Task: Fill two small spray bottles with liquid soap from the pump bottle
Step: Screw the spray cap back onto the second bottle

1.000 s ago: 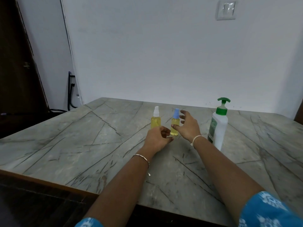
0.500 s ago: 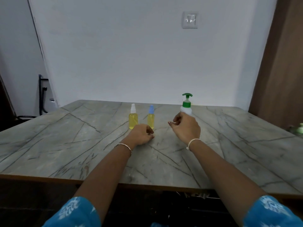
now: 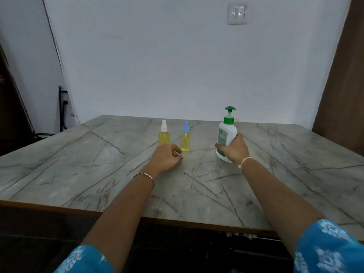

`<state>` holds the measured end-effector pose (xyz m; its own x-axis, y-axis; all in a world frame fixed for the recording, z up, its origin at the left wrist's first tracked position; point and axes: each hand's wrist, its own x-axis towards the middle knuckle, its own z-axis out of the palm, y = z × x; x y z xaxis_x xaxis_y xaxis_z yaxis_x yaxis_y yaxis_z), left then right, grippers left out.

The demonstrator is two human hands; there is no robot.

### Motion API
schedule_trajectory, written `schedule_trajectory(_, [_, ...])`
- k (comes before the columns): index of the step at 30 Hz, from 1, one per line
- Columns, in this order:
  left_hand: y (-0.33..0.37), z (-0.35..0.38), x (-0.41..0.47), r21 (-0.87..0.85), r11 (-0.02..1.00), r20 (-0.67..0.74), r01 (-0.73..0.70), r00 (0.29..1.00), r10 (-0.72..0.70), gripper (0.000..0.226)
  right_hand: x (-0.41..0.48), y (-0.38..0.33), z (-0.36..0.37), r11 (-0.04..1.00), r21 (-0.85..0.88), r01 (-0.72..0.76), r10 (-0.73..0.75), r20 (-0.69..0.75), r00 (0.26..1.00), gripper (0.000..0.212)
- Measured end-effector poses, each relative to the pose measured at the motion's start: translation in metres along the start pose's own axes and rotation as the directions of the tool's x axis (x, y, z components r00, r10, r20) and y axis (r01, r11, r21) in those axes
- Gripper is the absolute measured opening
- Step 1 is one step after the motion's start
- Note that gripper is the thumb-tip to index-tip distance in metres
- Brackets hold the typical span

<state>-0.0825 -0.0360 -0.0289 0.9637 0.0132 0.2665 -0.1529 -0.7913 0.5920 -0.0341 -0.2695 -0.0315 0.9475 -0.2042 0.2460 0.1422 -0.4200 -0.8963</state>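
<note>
Right hand point(image 3: 233, 150) grips pump bottle point(image 3: 227, 133) low; it may tip. Left hand point(image 3: 167, 157), loosely curled, seemingly empty, may knock blue spray point(image 3: 185, 141).

place: likely home room | cues: marble-look table point(image 3: 78, 164), wall switch point(image 3: 237, 13), plain white wall point(image 3: 157, 56), wooden panel point(image 3: 344, 75)

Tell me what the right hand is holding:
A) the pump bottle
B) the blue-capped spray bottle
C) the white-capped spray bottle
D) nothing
A: the right hand grips the pump bottle low on its body, fingers curled round it.
</note>
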Motion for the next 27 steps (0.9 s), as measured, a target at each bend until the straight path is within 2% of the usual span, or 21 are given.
schedule_trajectory(2, [-0.001, -0.004, 0.009, 0.017, 1.0, 0.007, -0.002, 1.0, 0.002, 0.023, 0.014, 0.004, -0.001, 0.998, 0.056, 0.021, -0.025, 0.079, 0.997, 0.054])
schedule_trajectory(5, [0.002, -0.01, 0.027, 0.04, 0.999, 0.1, -0.011, 0.995, 0.007, 0.02, 0.031, 0.004, -0.005, 0.987, 0.159, 0.03, -0.071, 0.261, 0.963, 0.04])
schedule_trajectory(9, [0.01, -0.02, 0.047, -0.028, 0.999, 0.285, 0.031, 0.958, -0.021, 0.023, 0.057, 0.004, -0.006, 0.985, 0.172, -0.008, -0.064, 0.411, 0.909, 0.045])
schedule_trajectory(14, [0.011, -0.025, 0.065, -0.042, 0.996, 0.411, 0.084, 0.91, -0.059, 0.027, 0.082, 0.008, 0.002, 0.988, 0.145, -0.054, -0.039, 0.572, 0.819, 0.043])
schedule_trajectory(21, [0.01, -0.03, 0.072, 0.006, 0.993, 0.479, 0.116, 0.871, -0.105, 0.023, 0.085, 0.01, -0.001, 0.981, 0.148, -0.128, 0.003, 0.644, 0.765, 0.049])
schedule_trajectory(24, [0.014, -0.03, 0.07, 0.003, 0.991, 0.48, 0.133, 0.87, -0.118, 0.028, 0.088, 0.002, -0.013, 0.99, 0.051, -0.135, 0.064, 0.684, 0.726, 0.059])
schedule_trajectory(27, [0.021, -0.035, 0.067, 0.069, 0.993, 0.441, 0.095, 0.89, -0.116, 0.029, 0.089, -0.004, -0.023, 0.986, -0.083, -0.145, 0.163, 0.674, 0.721, 0.067])
